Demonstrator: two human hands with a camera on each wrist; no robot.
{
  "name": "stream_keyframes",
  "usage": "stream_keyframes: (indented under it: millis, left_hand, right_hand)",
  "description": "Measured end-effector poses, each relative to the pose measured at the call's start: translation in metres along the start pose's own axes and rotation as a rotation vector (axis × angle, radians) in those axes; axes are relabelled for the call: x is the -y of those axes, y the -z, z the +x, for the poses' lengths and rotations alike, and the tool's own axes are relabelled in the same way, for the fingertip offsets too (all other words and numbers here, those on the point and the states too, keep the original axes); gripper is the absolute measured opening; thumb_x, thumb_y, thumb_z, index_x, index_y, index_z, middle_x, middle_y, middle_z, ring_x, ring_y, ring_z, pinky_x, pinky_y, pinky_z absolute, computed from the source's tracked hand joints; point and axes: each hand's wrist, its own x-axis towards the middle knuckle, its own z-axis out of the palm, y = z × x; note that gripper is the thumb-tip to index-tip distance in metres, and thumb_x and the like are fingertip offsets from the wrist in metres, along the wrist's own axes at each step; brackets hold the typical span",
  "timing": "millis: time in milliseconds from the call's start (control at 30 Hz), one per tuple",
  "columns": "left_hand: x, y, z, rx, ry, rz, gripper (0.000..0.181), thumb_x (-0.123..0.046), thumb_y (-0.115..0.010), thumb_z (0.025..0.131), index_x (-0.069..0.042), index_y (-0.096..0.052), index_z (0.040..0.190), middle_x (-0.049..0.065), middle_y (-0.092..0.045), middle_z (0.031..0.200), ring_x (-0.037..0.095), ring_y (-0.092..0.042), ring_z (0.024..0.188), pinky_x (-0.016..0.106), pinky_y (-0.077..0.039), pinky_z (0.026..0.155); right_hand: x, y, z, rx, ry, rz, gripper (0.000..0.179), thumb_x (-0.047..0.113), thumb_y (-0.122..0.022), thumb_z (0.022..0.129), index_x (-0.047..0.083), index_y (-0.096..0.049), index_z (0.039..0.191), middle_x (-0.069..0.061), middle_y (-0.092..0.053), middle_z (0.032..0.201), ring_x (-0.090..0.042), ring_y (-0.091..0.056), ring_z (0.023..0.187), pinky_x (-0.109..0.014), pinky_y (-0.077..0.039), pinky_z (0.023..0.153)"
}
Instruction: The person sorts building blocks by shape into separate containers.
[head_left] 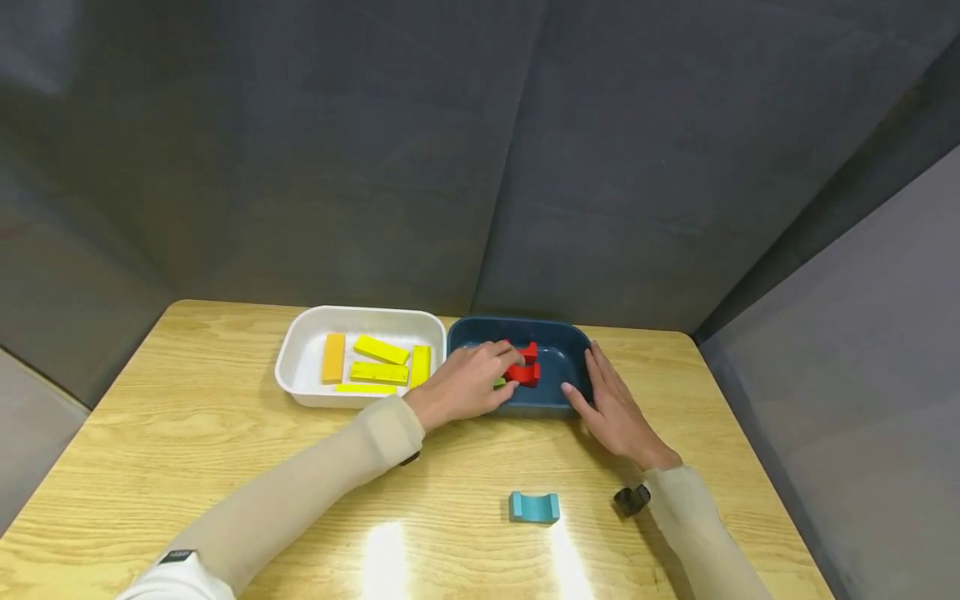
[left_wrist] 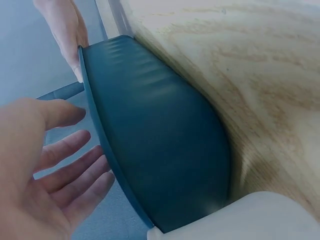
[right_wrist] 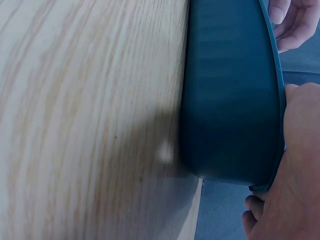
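My left hand (head_left: 468, 379) reaches over the near rim into a dark blue bin (head_left: 566, 404), its fingers loosely bent and touching or just above red arch-shaped blocks (head_left: 527, 375). A bit of a green block (head_left: 499, 382) shows under the fingers. In the left wrist view, nothing is visible between the thumb and fingers of the left hand (left_wrist: 55, 160). My right hand (head_left: 618, 412) holds the bin's near right corner, thumb over the near rim and fingers along the outside of the right wall. The right wrist view has this hand (right_wrist: 300, 165) against the rim.
A white bin (head_left: 303, 392) adjoins the blue bin on the left, with several yellow blocks (head_left: 378, 372) and an orange block (head_left: 333, 358) in it. A teal arch block (head_left: 534, 508) lies on the wooden table (head_left: 420, 517) nearer me. Dark panels stand behind.
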Motion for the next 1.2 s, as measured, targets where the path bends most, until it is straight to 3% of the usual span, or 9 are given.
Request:
stream_keyframes:
  millis: [300, 467, 567, 767, 1200]
  left_hand:
    - [-0.005, 0.006, -0.01, 0.016, 0.006, -0.016, 0.039, -0.033, -0.07, 0.105, -0.014, -0.07, 0.139, 0.008, -0.068, 0.143, 0.022, -0.072, 0.114, 0.032, -0.065, 0.084]
    - [-0.009, 0.009, -0.014, -0.009, -0.026, -0.004, 0.04, -0.033, -0.072, 0.104, -0.013, -0.07, 0.139, 0.009, -0.068, 0.142, 0.021, -0.074, 0.108, 0.027, -0.064, 0.078]
    - [-0.012, 0.01, -0.016, -0.028, -0.052, -0.003, 0.039, -0.032, -0.072, 0.103, -0.013, -0.071, 0.137, 0.008, -0.069, 0.139, 0.02, -0.074, 0.108, 0.027, -0.064, 0.08]
    - [-0.019, 0.014, -0.024, -0.021, -0.082, -0.063, 0.039, -0.031, -0.073, 0.104, -0.013, -0.071, 0.137, 0.006, -0.068, 0.141, 0.021, -0.07, 0.12, 0.033, -0.062, 0.097]
    - [-0.03, 0.021, -0.047, -0.036, -0.134, -0.096, 0.037, -0.032, -0.074, 0.103, -0.014, -0.072, 0.135, 0.002, -0.071, 0.134, 0.017, -0.071, 0.112, 0.024, -0.062, 0.09]
  right_hand:
    - [0.001, 0.0, 0.0, 0.0, 0.004, 0.004, 0.088, 0.055, -0.044, 0.113, 0.0, -0.01, 0.171, -0.012, 0.004, 0.181, -0.043, -0.007, 0.165, -0.068, -0.014, 0.129]
    - [0.001, 0.001, -0.001, -0.006, 0.004, 0.005, 0.088, 0.055, -0.045, 0.112, 0.0, -0.01, 0.171, -0.012, 0.003, 0.181, -0.043, -0.008, 0.165, -0.068, -0.015, 0.129]
    - [0.001, 0.001, -0.001, -0.001, 0.006, 0.003, 0.088, 0.055, -0.045, 0.112, 0.001, -0.009, 0.171, -0.014, 0.002, 0.181, -0.042, -0.006, 0.165, -0.069, -0.015, 0.129]
    - [-0.001, 0.0, 0.0, 0.007, 0.007, 0.014, 0.088, 0.055, -0.044, 0.113, 0.0, -0.008, 0.171, -0.014, 0.003, 0.181, -0.04, -0.004, 0.166, -0.069, -0.013, 0.129]
    - [-0.001, 0.001, 0.001, 0.003, 0.021, 0.017, 0.087, 0.053, -0.045, 0.113, -0.001, -0.009, 0.171, -0.016, 0.002, 0.18, -0.044, -0.007, 0.165, -0.069, -0.014, 0.129]
